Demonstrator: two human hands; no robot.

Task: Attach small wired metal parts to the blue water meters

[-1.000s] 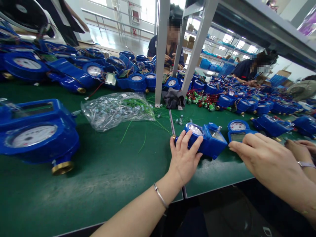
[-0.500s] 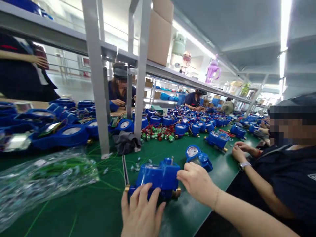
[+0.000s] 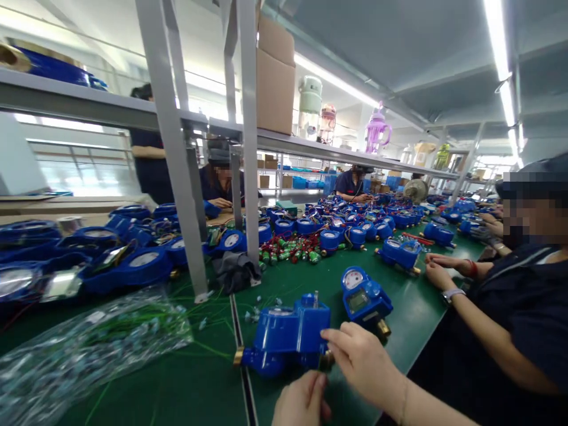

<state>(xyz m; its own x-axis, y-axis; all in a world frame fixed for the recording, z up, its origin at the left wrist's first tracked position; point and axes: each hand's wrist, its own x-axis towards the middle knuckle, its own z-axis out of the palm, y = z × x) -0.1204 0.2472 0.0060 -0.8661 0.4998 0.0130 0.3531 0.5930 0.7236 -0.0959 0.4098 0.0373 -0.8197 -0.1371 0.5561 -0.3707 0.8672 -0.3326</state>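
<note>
Low in the middle of the frame, a blue plastic water meter body with brass threaded ends [image 3: 287, 340] lies on the green bench mat [image 3: 195, 384], just right of the dark seam that runs down between two mats. The right hand [image 3: 361, 364] comes in from the lower right; its fingers [image 3: 336, 342] are curled against the meter's right side, at the brass end there, with the fingertips touching the blue housing, though whether they pinch it cannot be told. The left hand [image 3: 302, 402] sits at the bottom edge, just below the meter, thumb raised towards it and seemingly apart from it; only part of it shows, so its grip cannot be told. Just beyond the right hand stands a second blue water meter with a round white dial and a small display [image 3: 364, 299], apart from both hands. At the lower left lies a clear plastic bag of small parts with green wires [image 3: 84, 349]. Grey metal shelf posts [image 3: 177, 154] rise from the bench at centre left, with a dark grey cloth [image 3: 235, 271] at their foot. Further back is a heap of red and green cylindrical parts [image 3: 293, 248], and many more blue meters. At the right edge a co-worker in a dark shirt [image 3: 523, 319] rests forearms on the bench.
</note>
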